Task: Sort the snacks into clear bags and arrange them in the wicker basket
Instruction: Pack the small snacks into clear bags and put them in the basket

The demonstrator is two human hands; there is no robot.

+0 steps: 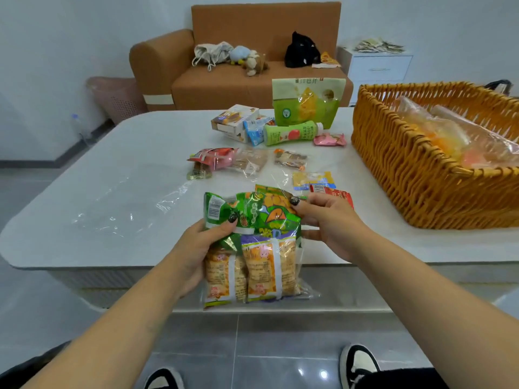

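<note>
Clear plastic wraps the bundle the person holds over the near edge of the white table (pixel 84 192): a clear bag (pixel 252 265) stuffed with green snack packets (pixel 252 211) above and two orange ones (pixel 261 270) below. The left hand (pixel 196 248) grips the bag's left side, thumb curled over a green packet. The right hand (pixel 323 217) pinches the bag's upper right edge, fingers bent around it. More loose snacks (pixel 247 161) lie scattered further back on the table, with a green bottle (pixel 289 133) on its side and a tall green pouch (pixel 306 102) standing behind it. An empty clear bag (pixel 120 209) lies flat to the left. The wicker basket (pixel 407 164) sits at the right of the table, holding filled clear bags (pixel 449 136).
</note>
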